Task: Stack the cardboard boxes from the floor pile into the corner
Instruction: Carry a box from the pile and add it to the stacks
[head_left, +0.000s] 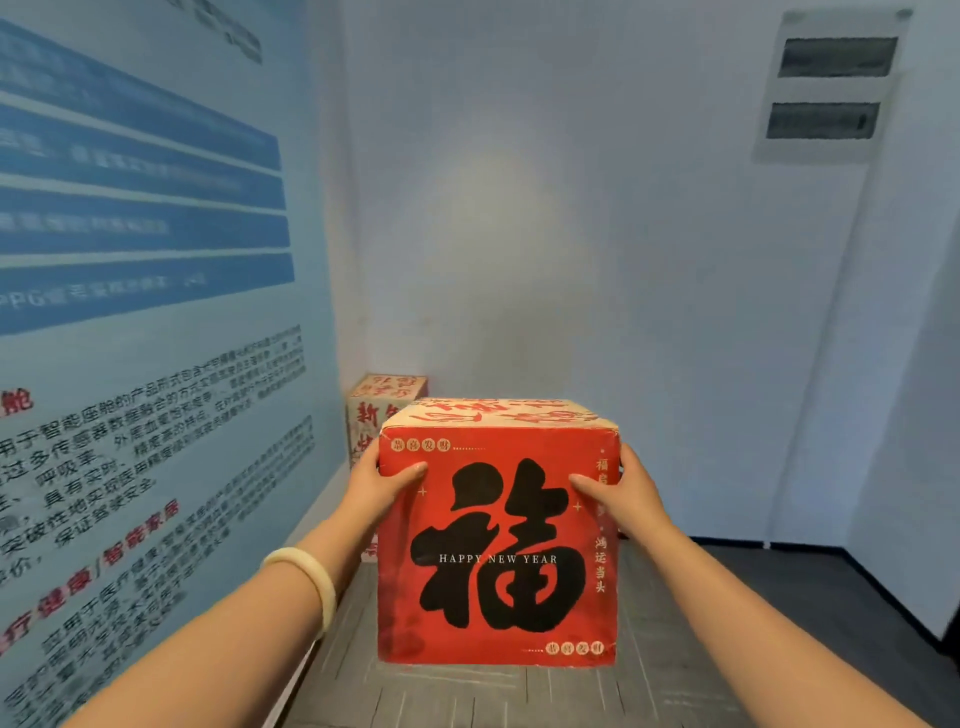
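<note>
At the far left a printed wall poster (145, 312) is seen, its upper lines blurred. The left hand (379, 483), a pale bracelet (311, 577) worn on its wrist, is clamped on the left upper edge of the red box (498, 545), thumb laid across the front. Behind it, a second box (374, 410) is already set in the corner. The red box appears to be held above the floor (727, 649), and its right edge is gripped likewise by the right hand (623, 493). With so high a grip, it could be tipped or dropped; the corner box could be knocked if placement is misjudged. The fingers round the sides and most of the corner box are hidden.
</note>
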